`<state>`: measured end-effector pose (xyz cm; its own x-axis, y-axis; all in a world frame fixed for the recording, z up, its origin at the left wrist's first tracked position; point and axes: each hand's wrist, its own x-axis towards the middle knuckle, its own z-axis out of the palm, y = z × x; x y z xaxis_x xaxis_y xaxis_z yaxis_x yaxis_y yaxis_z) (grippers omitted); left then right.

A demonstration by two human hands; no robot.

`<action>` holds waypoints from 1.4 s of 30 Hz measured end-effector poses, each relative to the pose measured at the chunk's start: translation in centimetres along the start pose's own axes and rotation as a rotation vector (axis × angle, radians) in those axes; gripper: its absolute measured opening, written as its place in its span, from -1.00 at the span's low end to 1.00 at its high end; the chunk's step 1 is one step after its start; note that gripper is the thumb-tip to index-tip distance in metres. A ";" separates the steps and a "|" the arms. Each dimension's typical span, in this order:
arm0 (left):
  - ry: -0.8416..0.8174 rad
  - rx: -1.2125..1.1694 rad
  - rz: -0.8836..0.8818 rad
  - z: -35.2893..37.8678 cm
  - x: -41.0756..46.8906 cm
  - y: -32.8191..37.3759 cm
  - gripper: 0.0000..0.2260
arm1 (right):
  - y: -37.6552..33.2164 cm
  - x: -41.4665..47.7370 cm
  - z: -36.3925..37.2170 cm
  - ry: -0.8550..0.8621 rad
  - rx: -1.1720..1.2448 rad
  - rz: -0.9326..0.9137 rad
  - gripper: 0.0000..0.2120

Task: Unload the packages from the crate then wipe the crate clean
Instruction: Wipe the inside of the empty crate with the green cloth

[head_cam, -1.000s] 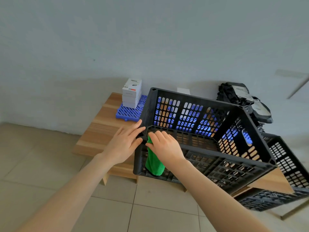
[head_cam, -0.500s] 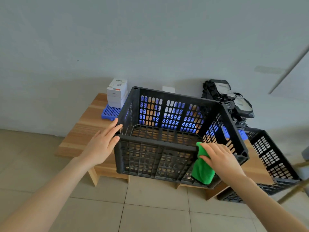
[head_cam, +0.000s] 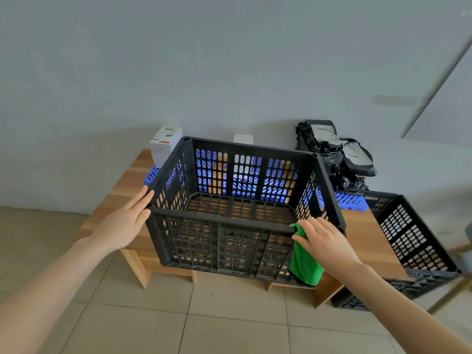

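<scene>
Crate check, head view. Black perforated plastic crate [head_cam: 217,247] stands upright on low wooden desk [head_cam: 120,186], near its front edge, open top facing up. Its grid floor shows in full, with desk wood visible through the holes.

Left hand [head_cam: 125,223]: grip spread, fingers straight and together, laid flat against the crate's near-left corner. The fingertips reach the rim and the thumb rests on the front wall.

Right hand [head_cam: 325,241]: on the front rim close to the near-right corner, grip closed on green microfibre cloth [head_cam: 304,267]. The fingers curl over the cloth where it crosses the rim. The rest of the cloth hangs down the outside of the front wall, almost to the crate's base.

Packages sit outside the crate:
- Stack of white cardboard boxes [head_cam: 165,145] stands behind the crate's far-left corner on blue plastic grid mat [head_cam: 151,175], by the wall.
- Pile of black plastic mailer bags with grey labels [head_cam: 332,152] lies behind the far-right corner, against the wall. The blue mat shows below it.

Second black slotted crate [head_cam: 413,233] is tilted at the desk's right end, just beside the first. Its lower edge is down towards the beige tiled floor [head_cam: 229,318]. Pale grey wall [head_cam: 229,72] fills the background.
</scene>
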<state>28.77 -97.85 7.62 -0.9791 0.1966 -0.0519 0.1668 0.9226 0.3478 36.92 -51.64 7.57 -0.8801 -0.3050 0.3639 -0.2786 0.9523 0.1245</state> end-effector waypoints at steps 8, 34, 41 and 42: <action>0.023 -0.064 0.025 0.1 -0.1 0.5 -0.52 | -9.8 6.5 1.9 -0.062 0.053 -0.096 -0.65; 0.035 -0.100 0.314 -2.0 1.8 -6.0 -0.57 | -15.5 9.7 1.2 -0.202 0.082 -0.081 -0.43; 0.027 -0.116 0.205 -2.9 1.1 -3.9 -0.60 | -6.4 3.7 -2.3 -0.360 0.027 0.066 -0.34; 0.026 -0.106 0.182 -3.0 1.1 -3.6 -0.60 | -5.3 2.9 -2.7 -0.376 0.008 0.076 -0.34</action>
<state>26.70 -101.98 9.09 -0.9370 0.3464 0.0445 0.3289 0.8326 0.4456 36.84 -57.57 10.49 -0.9775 -0.2108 0.0081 -0.2089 0.9726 0.1021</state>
